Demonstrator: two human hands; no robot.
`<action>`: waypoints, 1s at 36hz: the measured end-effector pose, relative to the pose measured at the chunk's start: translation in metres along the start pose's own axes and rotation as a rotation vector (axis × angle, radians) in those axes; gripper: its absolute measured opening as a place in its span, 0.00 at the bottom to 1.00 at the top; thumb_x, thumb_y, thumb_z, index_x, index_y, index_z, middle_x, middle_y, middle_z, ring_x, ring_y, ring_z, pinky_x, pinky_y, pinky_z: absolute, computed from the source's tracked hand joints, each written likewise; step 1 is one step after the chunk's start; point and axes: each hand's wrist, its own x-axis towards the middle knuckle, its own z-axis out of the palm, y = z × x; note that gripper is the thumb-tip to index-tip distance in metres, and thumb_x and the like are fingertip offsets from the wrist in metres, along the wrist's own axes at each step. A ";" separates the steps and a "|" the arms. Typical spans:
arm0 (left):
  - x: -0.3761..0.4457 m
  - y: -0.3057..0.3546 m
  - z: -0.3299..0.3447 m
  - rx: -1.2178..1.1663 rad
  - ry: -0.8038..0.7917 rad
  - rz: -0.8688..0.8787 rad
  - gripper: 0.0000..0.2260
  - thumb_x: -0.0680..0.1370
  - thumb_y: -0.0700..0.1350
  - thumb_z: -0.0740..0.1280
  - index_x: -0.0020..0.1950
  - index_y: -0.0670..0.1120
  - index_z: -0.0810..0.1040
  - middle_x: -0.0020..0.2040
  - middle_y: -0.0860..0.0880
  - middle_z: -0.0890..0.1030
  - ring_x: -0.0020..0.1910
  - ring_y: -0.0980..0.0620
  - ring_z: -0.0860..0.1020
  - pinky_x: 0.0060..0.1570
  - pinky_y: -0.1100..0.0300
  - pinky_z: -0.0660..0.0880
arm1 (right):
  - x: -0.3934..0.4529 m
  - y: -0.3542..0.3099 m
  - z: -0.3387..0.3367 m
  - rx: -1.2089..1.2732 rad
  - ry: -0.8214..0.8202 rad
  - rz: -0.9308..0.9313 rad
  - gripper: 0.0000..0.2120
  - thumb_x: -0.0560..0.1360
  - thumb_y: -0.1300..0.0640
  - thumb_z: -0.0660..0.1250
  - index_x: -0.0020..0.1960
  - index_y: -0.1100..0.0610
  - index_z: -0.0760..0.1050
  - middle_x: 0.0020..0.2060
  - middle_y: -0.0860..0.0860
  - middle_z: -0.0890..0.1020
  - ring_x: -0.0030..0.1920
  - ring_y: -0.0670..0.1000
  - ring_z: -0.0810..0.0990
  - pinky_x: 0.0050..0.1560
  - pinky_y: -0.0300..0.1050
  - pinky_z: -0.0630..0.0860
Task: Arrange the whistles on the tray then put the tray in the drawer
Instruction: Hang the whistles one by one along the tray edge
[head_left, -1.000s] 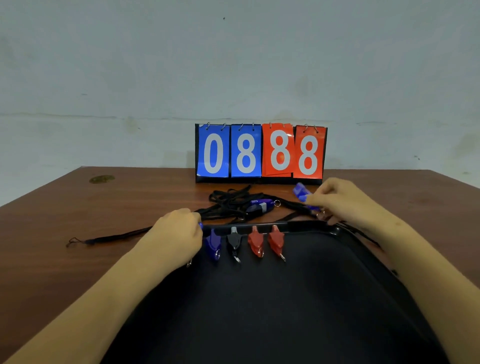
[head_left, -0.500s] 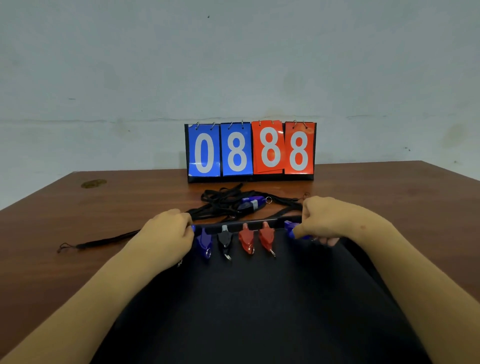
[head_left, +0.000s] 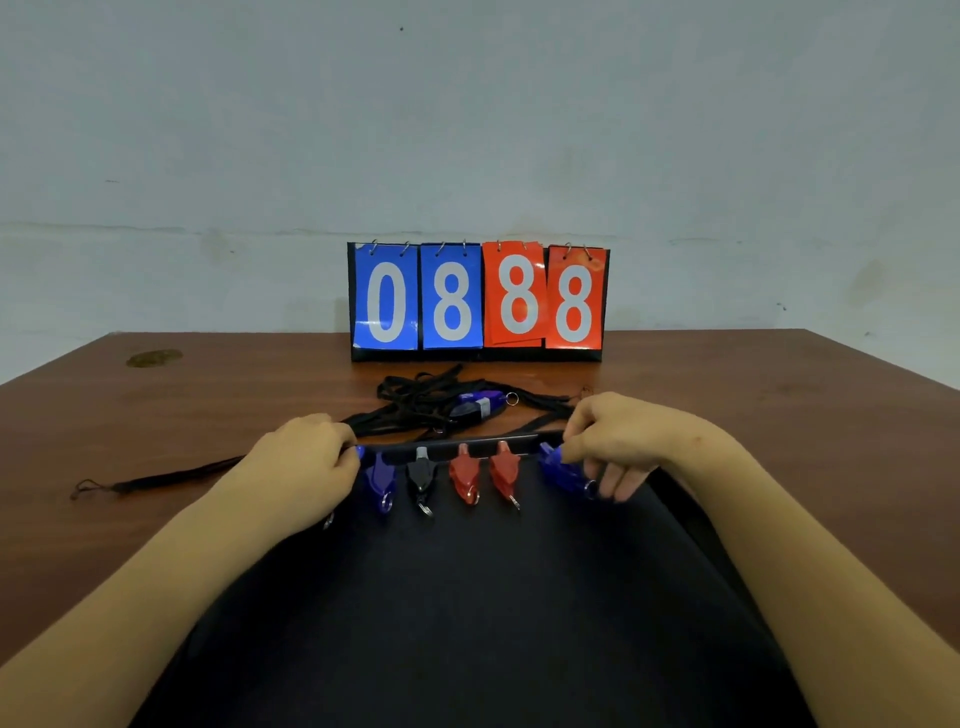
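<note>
A black tray (head_left: 467, 613) lies in front of me on the brown table (head_left: 156, 426). Along its far rim stand a blue whistle (head_left: 382, 480), a black whistle (head_left: 422, 475) and two red whistles (head_left: 464, 475) (head_left: 504, 470). My right hand (head_left: 623, 441) pinches another blue whistle (head_left: 558, 467) down on the tray at the right end of that row. My left hand (head_left: 298, 467) is curled at the row's left end over a blue whistle, of which only a tip and a key ring show. One more blue whistle (head_left: 480, 405) lies among black lanyards (head_left: 426, 402) behind the tray.
A flip scoreboard (head_left: 478, 301) reading 0888 stands at the table's back edge against the wall. A black lanyard (head_left: 156, 475) trails left across the table. A dull stain (head_left: 154, 357) marks the far left corner.
My right hand has carried the blue whistle from above the lanyards down to the tray's far rim, right of the red whistles. My left hand has stayed at the row's left end.
</note>
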 end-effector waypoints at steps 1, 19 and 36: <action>0.000 0.000 0.000 0.009 0.006 -0.002 0.13 0.80 0.47 0.55 0.58 0.46 0.76 0.54 0.47 0.76 0.54 0.47 0.74 0.51 0.56 0.71 | 0.001 0.000 0.000 0.013 -0.008 -0.002 0.04 0.76 0.56 0.65 0.49 0.56 0.73 0.38 0.55 0.79 0.32 0.49 0.80 0.29 0.39 0.77; 0.001 -0.001 0.000 0.005 0.007 0.002 0.13 0.80 0.46 0.54 0.56 0.46 0.76 0.51 0.48 0.75 0.50 0.49 0.73 0.48 0.57 0.69 | 0.009 0.001 0.007 0.098 -0.069 -0.027 0.04 0.78 0.56 0.62 0.45 0.54 0.70 0.37 0.53 0.80 0.31 0.47 0.77 0.29 0.37 0.73; 0.003 -0.001 0.000 -0.014 0.004 0.001 0.15 0.81 0.45 0.52 0.56 0.44 0.76 0.54 0.46 0.75 0.51 0.48 0.72 0.48 0.58 0.66 | 0.013 0.001 0.009 0.080 -0.057 -0.041 0.03 0.78 0.55 0.62 0.45 0.53 0.70 0.37 0.52 0.80 0.31 0.47 0.78 0.29 0.39 0.74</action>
